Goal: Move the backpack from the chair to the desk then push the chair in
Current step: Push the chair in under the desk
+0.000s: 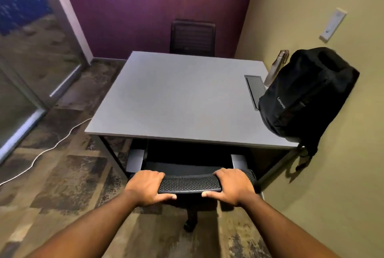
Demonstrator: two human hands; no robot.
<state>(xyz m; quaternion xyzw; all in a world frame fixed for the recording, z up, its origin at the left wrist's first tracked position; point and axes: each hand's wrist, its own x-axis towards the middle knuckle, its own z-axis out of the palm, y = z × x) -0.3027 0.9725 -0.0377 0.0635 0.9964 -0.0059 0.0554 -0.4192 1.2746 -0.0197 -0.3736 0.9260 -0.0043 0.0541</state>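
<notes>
A black backpack (307, 93) stands upright on the right end of the grey desk (176, 100), leaning against the beige wall, with a strap hanging off the desk edge. The black mesh office chair (187, 183) sits at the desk's near side, its seat and armrests partly under the desktop. My left hand (145, 187) grips the left end of the backrest's top edge. On the right end of that same edge, my right hand (232, 187) is clamped, fingers over the front and thumb behind.
A metal water bottle (277, 66) stands behind the backpack, beside a black cable hatch (254, 89) set in the desk. A second black chair (192, 36) stands at the far side against the purple wall. A white cable (52, 147) trails over the carpet at left, near a glass partition.
</notes>
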